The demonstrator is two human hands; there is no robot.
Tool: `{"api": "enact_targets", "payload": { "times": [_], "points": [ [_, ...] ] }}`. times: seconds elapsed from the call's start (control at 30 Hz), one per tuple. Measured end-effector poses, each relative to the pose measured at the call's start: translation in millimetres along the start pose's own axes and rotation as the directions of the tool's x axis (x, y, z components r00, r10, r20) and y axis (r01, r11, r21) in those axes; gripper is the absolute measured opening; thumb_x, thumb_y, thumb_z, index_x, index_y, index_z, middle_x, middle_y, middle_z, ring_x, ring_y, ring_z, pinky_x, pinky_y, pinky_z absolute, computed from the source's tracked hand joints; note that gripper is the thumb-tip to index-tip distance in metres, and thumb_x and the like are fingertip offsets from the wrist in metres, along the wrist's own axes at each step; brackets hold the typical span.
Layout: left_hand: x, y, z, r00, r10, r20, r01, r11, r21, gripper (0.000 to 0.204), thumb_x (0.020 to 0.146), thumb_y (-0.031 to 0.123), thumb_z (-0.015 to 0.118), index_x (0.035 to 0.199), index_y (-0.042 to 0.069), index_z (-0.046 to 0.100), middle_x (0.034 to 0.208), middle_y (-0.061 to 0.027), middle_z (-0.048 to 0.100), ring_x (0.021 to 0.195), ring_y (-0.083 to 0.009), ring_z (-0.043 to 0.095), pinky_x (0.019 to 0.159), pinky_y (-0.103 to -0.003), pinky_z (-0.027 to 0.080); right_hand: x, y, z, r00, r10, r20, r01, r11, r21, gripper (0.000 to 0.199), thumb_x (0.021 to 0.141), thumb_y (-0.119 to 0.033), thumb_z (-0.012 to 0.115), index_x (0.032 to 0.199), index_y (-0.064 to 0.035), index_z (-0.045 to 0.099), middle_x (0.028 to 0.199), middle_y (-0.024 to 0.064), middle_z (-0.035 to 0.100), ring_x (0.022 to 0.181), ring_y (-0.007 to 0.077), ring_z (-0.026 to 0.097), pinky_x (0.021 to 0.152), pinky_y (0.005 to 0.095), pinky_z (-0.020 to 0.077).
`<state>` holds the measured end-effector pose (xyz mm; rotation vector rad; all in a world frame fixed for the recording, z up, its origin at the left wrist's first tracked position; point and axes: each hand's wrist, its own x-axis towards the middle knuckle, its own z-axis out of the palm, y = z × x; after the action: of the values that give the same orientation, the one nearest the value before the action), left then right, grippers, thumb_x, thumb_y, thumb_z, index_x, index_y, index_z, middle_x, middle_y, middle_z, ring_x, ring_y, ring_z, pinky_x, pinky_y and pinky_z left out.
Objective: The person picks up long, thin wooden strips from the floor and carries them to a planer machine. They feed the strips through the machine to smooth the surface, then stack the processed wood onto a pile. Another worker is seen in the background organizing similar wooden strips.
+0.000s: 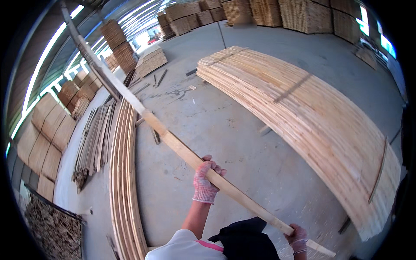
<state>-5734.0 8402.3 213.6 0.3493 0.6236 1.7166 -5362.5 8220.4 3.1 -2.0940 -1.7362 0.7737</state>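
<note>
Between a narrow stack of boards (123,173) at left and a broad pile (320,119) at right, a long plank (182,150) slants from far left to near right, gripped by the left hand (205,180) and right hand (297,237), probably steadiest with grips well apart.

Bright daylight; light strips (51,43), far opening (142,40) glaring; fisheye-bent edges, black corners.
</note>
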Motion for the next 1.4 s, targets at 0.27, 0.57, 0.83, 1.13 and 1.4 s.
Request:
{"api": "enact_targets", "payload": {
  "times": [0.27, 0.57, 0.83, 1.13, 1.4],
  "points": [
    [77, -103, 52, 0.97, -0.1, -0.22, 0.11, 0.993, 0.036, 0.03, 0.073, 0.013, 0.063, 0.098, 0.008, 0.049, 0.067, -0.0037, 0.049, 0.06, -0.0187, 0.049, 0.062, -0.039, 0.045, 96, 45, -109, 0.98, -0.037, 0.193, 0.065, 0.989, -0.137, 0.03, 0.063, -0.035, 0.074, 0.084, -0.015, 0.065, 0.075, 0.0087, 0.065, 0.075, 0.03, 0.064, 0.067, 0.0393, 0.051],
    [125, -225, 130, 0.966, -0.138, -0.218, 0.143, 0.99, 0.008, 0.03, 0.074, 0.01, 0.06, 0.101, 0.007, 0.048, 0.069, -0.0047, 0.049, 0.061, -0.0197, 0.05, 0.065, -0.041, 0.046, 184, 196, -149, 0.954, -0.087, 0.286, -0.025, 0.93, 0.366, 0.039, 0.08, -0.026, 0.066, 0.112, -0.0062, 0.056, 0.091, 0.0095, 0.063, 0.088, 0.0221, 0.061, 0.077, 0.0356, 0.0495],
    [181, -288, 183, 0.953, -0.204, -0.225, 0.219, 0.975, 0.044, 0.031, 0.076, 0.009, 0.059, 0.104, 0.007, 0.046, 0.07, -0.0059, 0.05, 0.063, -0.022, 0.053, 0.07, -0.045, 0.051, 251, 205, -202, 0.975, -0.118, 0.189, 0.086, 0.982, 0.17, 0.04, 0.079, -0.025, 0.067, 0.113, -0.0059, 0.056, 0.09, 0.0112, 0.063, 0.087, 0.0249, 0.061, 0.077, 0.0361, 0.0493],
    [253, -296, 189, 0.946, -0.263, -0.189, 0.271, 0.963, 0.014, 0.028, 0.076, 0.009, 0.059, 0.101, 0.007, 0.049, 0.069, -0.0056, 0.05, 0.062, -0.0218, 0.053, 0.069, -0.044, 0.05, 278, 173, -205, 0.988, -0.093, 0.125, 0.08, 0.991, 0.107, 0.044, 0.076, -0.028, 0.07, 0.113, -0.0081, 0.056, 0.09, 0.0128, 0.064, 0.083, 0.0283, 0.061, 0.073, 0.0381, 0.0498],
    [264, -299, 183, 0.932, -0.335, -0.138, 0.337, 0.941, -0.005, 0.027, 0.077, 0.008, 0.06, 0.102, 0.008, 0.049, 0.071, -0.0064, 0.051, 0.063, -0.0225, 0.054, 0.072, -0.045, 0.051, 280, 172, -201, 0.989, -0.117, 0.096, 0.111, 0.992, 0.066, 0.047, 0.074, -0.031, 0.072, 0.113, -0.01, 0.057, 0.089, 0.0143, 0.064, 0.08, 0.0313, 0.062, 0.07, 0.0398, 0.0502]
  ]
}}
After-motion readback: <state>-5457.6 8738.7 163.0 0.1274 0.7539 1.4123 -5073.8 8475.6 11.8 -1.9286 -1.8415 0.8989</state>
